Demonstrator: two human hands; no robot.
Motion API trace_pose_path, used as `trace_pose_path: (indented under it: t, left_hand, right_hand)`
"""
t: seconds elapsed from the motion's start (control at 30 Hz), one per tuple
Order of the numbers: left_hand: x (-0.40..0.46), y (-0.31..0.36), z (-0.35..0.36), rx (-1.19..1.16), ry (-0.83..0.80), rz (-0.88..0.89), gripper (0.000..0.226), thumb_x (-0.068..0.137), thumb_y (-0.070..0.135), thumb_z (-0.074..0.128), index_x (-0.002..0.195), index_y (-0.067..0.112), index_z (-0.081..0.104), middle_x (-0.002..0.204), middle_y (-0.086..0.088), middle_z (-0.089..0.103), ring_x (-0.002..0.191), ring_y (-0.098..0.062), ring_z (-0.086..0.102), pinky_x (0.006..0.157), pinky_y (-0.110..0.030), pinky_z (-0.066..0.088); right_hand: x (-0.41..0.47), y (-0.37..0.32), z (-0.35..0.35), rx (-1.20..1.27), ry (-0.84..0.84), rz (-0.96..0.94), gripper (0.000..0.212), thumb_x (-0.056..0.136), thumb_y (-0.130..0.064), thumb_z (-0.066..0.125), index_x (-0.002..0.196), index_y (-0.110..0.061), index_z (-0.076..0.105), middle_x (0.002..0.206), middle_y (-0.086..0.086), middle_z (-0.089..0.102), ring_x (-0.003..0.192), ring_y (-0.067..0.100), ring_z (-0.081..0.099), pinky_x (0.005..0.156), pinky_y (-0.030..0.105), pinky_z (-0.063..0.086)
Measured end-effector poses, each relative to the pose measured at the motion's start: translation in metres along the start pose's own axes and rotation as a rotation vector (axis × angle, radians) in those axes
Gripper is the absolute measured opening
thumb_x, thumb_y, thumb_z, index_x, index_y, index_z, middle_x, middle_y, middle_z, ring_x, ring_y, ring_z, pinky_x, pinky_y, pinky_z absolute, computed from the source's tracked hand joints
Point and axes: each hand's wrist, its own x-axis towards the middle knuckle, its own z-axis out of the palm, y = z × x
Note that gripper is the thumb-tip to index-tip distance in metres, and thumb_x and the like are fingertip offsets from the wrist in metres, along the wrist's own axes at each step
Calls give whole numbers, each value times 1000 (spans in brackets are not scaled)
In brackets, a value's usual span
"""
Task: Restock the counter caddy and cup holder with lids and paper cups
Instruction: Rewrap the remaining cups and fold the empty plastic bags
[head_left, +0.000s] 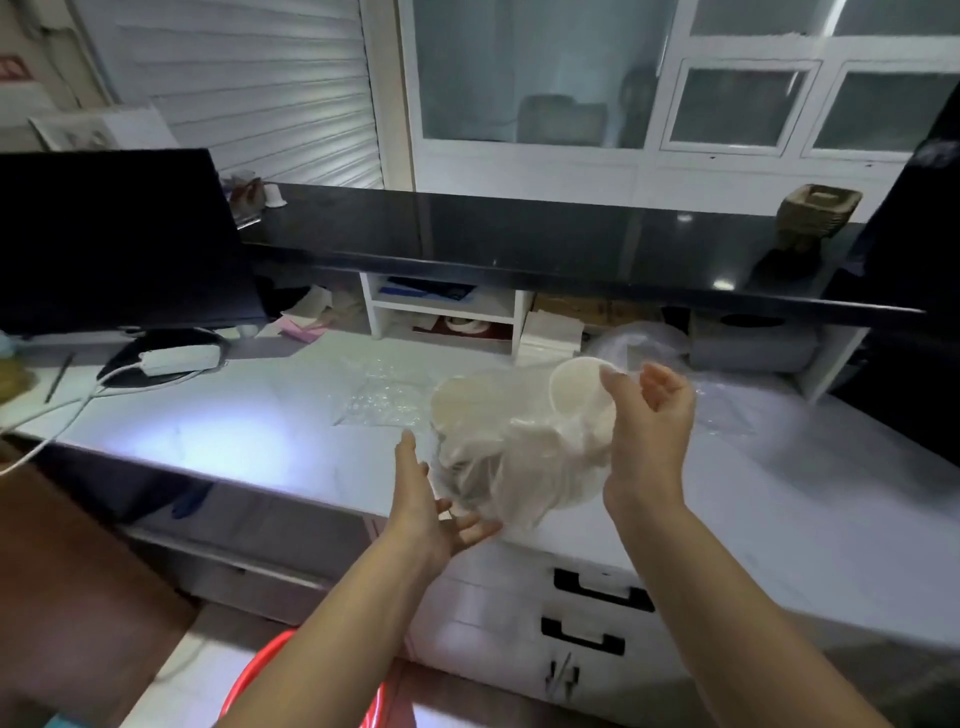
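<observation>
We hold a clear bag (498, 457) of lids (582, 400) above the bench (218, 431), between our hands. The right hand (649, 431) has the grip, fingers curled at the top lid's rim; the left hand (426, 499) lies flat and relaxed beneath the bag's low end. The stack's long axis slants up toward the right, so we judge the right hand nearer for drawing lids out.

Both forearms are bare from the lower edge of the view up to the wrists, with no sleeve or cuff in sight. The left hand (426, 499) and the right hand (649, 415) are ungloved. No ring, watch or band shows on either wrist or on the visible fingers.
</observation>
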Motion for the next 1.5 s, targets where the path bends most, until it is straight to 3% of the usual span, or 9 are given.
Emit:
trace_pose_path:
  t: [0.1, 0.3, 0.43, 0.57, 0.67, 0.73, 1.03, 1.33, 1.5]
  left_hand:
    - [-8, -7, -11, -44, -79, -95, 89, 71, 87, 43, 131, 21, 47, 126, -29, 45, 102, -53, 58, 79, -62, 54]
    - [-14, -21, -28, -131, -206, -215, 105, 58, 93, 47, 126, 14, 59, 118, -26, 64, 103, -52, 61, 88, -68, 46]
    - [-17, -35, -40, -114, -178, -123, 82, 77, 82, 43, 122, 17, 64, 115, -19, 68, 103, -35, 66, 88, -48, 53]
    - [0, -40, -64, -16, -173, -120, 81, 73, 76, 60, 128, 16, 61, 116, -18, 68, 106, -38, 66, 93, -50, 51]
    - [-5, -47, -79, 118, -176, -114, 60, 83, 60, 62, 115, 9, 67, 104, -18, 72, 92, -33, 71, 75, -41, 56]
    - [-10, -50, -90, 161, -232, -126, 54, 86, 51, 64, 116, 6, 68, 107, -17, 71, 94, -31, 70, 78, -39, 56]
    - [-4, -18, -210, 38, -279, -3, 82, 62, 42, 89, 130, 9, 58, 129, -24, 59, 115, -41, 60, 97, -60, 46]
    - [4, 39, -358, 302, -32, 148, 38, 85, 36, 72, 116, 16, 65, 102, -9, 74, 96, -27, 71, 90, -47, 55]
    - [27, 60, -398, 512, 13, 122, 30, 86, 27, 69, 114, 16, 65, 99, -9, 74, 90, -26, 72, 76, -38, 59]
  right_hand:
    - [-17, 12, -12, -33, -59, 215, 48, 84, -38, 68, 127, -31, 48, 128, 0, 54, 108, 23, 57, 94, 48, 51]
    - [-38, 39, -49, 22, -278, 646, 76, 66, -82, 56, 118, -28, 61, 112, 9, 69, 102, 38, 65, 86, 64, 49]
    - [-53, 61, -72, 7, -414, 780, 65, 74, -64, 64, 116, -14, 60, 106, 13, 70, 92, 34, 68, 79, 50, 55]
    - [-77, 83, -69, -189, -396, 663, 59, 73, -33, 77, 124, -15, 54, 111, 14, 65, 90, 32, 67, 64, 41, 55]
    - [-98, 93, -58, -245, -328, 575, 57, 80, -25, 73, 128, -24, 42, 114, 11, 58, 95, 30, 64, 70, 39, 55]
    - [-112, 96, -50, -262, -334, 506, 54, 82, -24, 70, 127, -28, 41, 112, 7, 57, 95, 27, 64, 70, 37, 54]
    - [-211, 129, 17, -210, -429, 415, 46, 84, -17, 69, 119, -36, 46, 112, 5, 61, 91, 26, 67, 62, 34, 57]
    - [-300, 235, 96, -157, -433, 469, 49, 83, -12, 70, 120, -37, 48, 119, -2, 62, 101, 20, 67, 76, 35, 56]
    - [-310, 276, 124, -215, -433, 525, 47, 82, -19, 70, 119, -39, 49, 123, -3, 61, 109, 22, 64, 97, 49, 50]
